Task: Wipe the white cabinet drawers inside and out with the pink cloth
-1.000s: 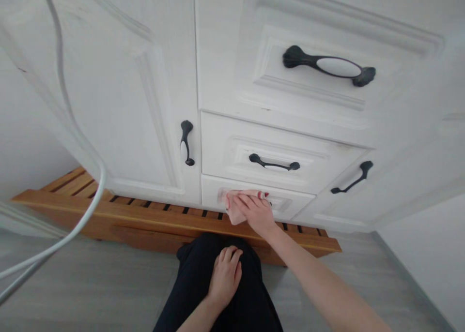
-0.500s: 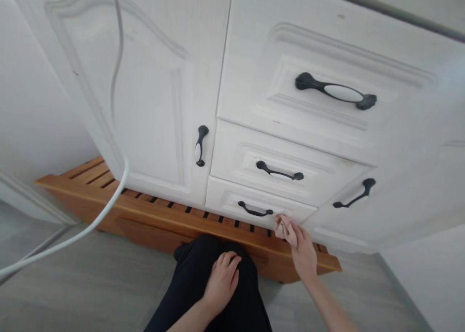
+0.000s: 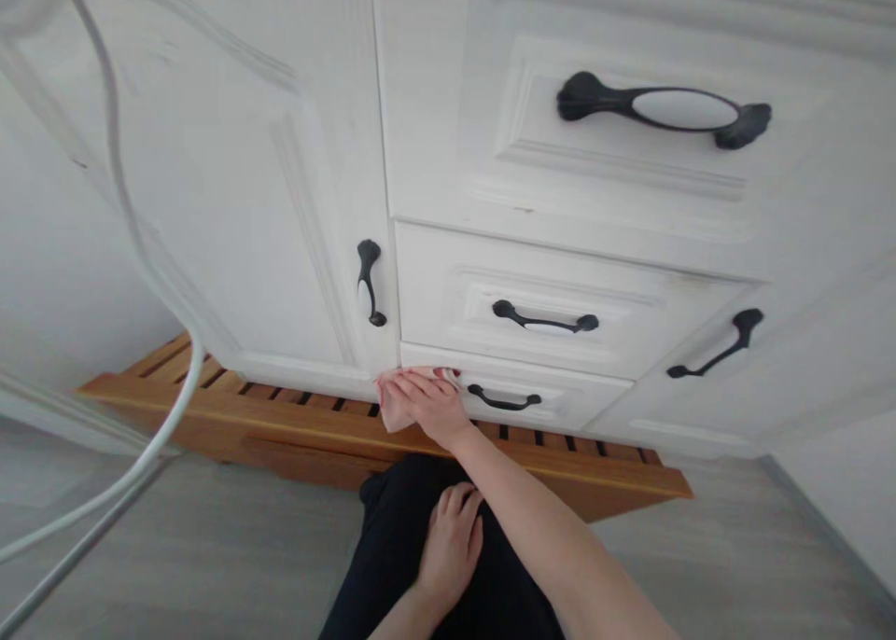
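Observation:
My right hand (image 3: 438, 407) presses a pink cloth (image 3: 396, 414) against the left end of the bottom drawer (image 3: 560, 399), with its fingers laid over the cloth. That drawer is closed, and its dark handle (image 3: 504, 399) lies just right of my fingers. Part of the cloth hangs down toward the slatted wooden base under the cabinet. My left hand (image 3: 452, 539) rests on my dark-clothed knee (image 3: 392, 528), fingers lying loosely and holding nothing. My right forearm passes over the knee close to it.
Above are a closed middle drawer (image 3: 434, 285) and a larger top drawer (image 3: 434, 155). Cabinet doors with dark handles flank them. A white cable (image 3: 164, 425) hangs at the left. The wooden base (image 3: 308, 425) juts out in front over the grey floor (image 3: 231, 547).
My right hand has moved left with the cloth, from the bottom drawer's right end to its left end. The view has shifted a little closer. My left hand stays on the knee.

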### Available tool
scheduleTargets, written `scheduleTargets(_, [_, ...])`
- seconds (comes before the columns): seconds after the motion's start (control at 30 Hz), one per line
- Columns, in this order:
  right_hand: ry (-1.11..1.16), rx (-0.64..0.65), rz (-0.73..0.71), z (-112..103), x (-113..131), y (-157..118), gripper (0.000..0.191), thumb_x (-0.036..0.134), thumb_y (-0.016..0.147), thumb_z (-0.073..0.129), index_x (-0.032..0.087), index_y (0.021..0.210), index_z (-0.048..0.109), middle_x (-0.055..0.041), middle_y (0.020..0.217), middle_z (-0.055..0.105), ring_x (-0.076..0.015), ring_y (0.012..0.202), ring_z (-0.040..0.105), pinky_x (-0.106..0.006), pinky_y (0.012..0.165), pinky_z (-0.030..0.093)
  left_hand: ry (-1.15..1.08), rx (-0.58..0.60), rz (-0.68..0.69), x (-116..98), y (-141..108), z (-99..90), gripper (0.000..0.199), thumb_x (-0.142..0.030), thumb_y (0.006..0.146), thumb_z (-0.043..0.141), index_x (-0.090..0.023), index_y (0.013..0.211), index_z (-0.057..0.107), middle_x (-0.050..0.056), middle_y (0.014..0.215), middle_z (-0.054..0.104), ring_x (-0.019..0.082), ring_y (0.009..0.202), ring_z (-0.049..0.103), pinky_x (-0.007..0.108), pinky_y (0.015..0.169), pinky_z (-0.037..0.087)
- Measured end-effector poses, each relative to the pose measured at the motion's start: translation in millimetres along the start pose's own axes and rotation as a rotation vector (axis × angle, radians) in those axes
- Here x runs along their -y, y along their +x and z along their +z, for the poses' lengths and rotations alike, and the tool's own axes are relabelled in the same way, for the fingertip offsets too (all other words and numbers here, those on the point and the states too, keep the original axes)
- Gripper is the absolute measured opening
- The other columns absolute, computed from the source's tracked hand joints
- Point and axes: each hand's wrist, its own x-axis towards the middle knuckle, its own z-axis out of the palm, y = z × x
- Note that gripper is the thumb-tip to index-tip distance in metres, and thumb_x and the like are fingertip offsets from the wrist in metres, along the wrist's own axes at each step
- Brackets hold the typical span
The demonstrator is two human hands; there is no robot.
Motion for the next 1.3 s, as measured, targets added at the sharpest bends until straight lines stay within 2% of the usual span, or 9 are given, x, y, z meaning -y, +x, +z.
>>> scheduleTargets(0.17, [0.013, 0.085, -0.134, 19.9, -9.1, -24.6, 0.039, 0.019, 0.103, 0.036, 0.022, 0.137, 0.054, -0.0006, 0.148, 0.054, -0.012, 0.139, 0.043, -0.029, 0.11, 0.04, 0.0, 0.006, 0.004, 2.7, 2.4, 3.9, 0.043, -0.011, 0.089, 0.04, -0.025, 0.126, 0.057, 0.005, 0.127, 0.058, 0.023, 0.12, 0.053, 0.047, 0.106, 0.047])
scheduleTargets(0.33, [0.0, 0.13, -0.193, 8.6, -38.7, -69.6, 0.035, 0.018, 0.101, 0.042, 0.021, 0.13, 0.061, 0.0003, 0.141, 0.061, -0.0107, 0.136, 0.046, -0.027, 0.113, 0.037, 0.012, -0.012, 0.005, 4.3, 2.6, 6.1, 0.042, -0.012, 0.09, 0.039, -0.026, 0.125, 0.058, 0.005, 0.126, 0.059, 0.022, 0.119, 0.054, 0.047, 0.105, 0.048])
scheduleTargets(0.53, [-0.049, 0.18, -0.117, -39.5, -89.8, -159.9, 0.054, 0.009, 0.094, 0.048, 0.022, 0.146, 0.047, -0.002, 0.143, 0.059, -0.0154, 0.129, 0.055, -0.031, 0.099, 0.047, -0.009, -0.008, 0.009, 3.9, 1.9, 3.7, 0.04, -0.014, 0.09, 0.042, -0.027, 0.125, 0.057, 0.005, 0.126, 0.059, 0.022, 0.118, 0.054, 0.045, 0.104, 0.049])
scheduleTargets(0.7, [-0.151, 0.213, -0.015, -90.7, -138.6, -243.7, 0.053, 0.003, 0.089, 0.047, 0.027, 0.135, 0.058, -0.001, 0.133, 0.067, -0.0194, 0.118, 0.062, -0.037, 0.097, 0.046, 0.002, -0.005, 0.009, 3.7, 2.6, 3.9, 0.039, -0.015, 0.09, 0.043, -0.028, 0.124, 0.057, 0.005, 0.126, 0.059, 0.022, 0.119, 0.055, 0.046, 0.105, 0.048])
scheduleTargets(0.83, [-0.275, 0.109, 0.223, -125.7, -146.1, -288.3, 0.051, 0.003, 0.086, 0.046, 0.034, 0.119, 0.069, -0.0032, 0.114, 0.073, -0.0243, 0.105, 0.064, -0.042, 0.091, 0.047, 0.018, -0.044, 0.023, 4.1, 2.6, 9.0, 0.038, -0.016, 0.091, 0.043, -0.029, 0.124, 0.058, 0.004, 0.124, 0.06, 0.021, 0.117, 0.056, 0.045, 0.104, 0.05])
scheduleTargets(0.97, [-0.323, -0.079, 0.333, -135.1, -111.0, -259.6, 0.044, 0.013, 0.092, 0.046, 0.032, 0.126, 0.066, -0.0091, 0.117, 0.069, -0.0322, 0.114, 0.058, -0.054, 0.1, 0.043, 0.037, -0.083, 0.036, 2.5, 4.2, 16.6, 0.036, -0.017, 0.091, 0.043, -0.029, 0.121, 0.059, 0.004, 0.121, 0.062, 0.022, 0.114, 0.057, 0.045, 0.1, 0.052])
scheduleTargets(1.1, [-0.16, -0.269, 0.112, -105.6, -56.7, -157.8, 0.038, 0.026, 0.096, 0.055, 0.036, 0.132, 0.06, -0.0008, 0.123, 0.068, -0.0246, 0.121, 0.054, -0.043, 0.109, 0.039, 0.054, -0.103, 0.052, 4.0, 4.9, 20.8, 0.035, -0.017, 0.092, 0.043, -0.028, 0.121, 0.06, 0.005, 0.12, 0.063, 0.022, 0.113, 0.058, 0.046, 0.098, 0.053])
scheduleTargets(1.2, [-0.035, -0.11, 0.021, -75.3, -35.6, -83.9, 0.03, 0.028, 0.101, 0.047, 0.027, 0.127, 0.062, -0.0017, 0.133, 0.063, -0.0227, 0.132, 0.046, -0.044, 0.111, 0.037, 0.057, -0.104, 0.078, 9.7, 2.4, 21.3, 0.035, -0.019, 0.094, 0.043, -0.027, 0.122, 0.06, 0.006, 0.121, 0.062, 0.022, 0.114, 0.058, 0.045, 0.099, 0.053])
scheduleTargets(1.3, [-0.019, -0.021, 0.005, -55.9, -37.5, -57.5, 0.027, 0.023, 0.102, 0.043, 0.018, 0.117, 0.065, -0.004, 0.126, 0.066, -0.0183, 0.13, 0.047, -0.038, 0.106, 0.04, 0.05, -0.12, 0.094, 16.1, -0.4, 20.8, 0.035, -0.021, 0.095, 0.042, -0.026, 0.124, 0.06, 0.008, 0.121, 0.061, 0.022, 0.114, 0.058, 0.046, 0.099, 0.053])
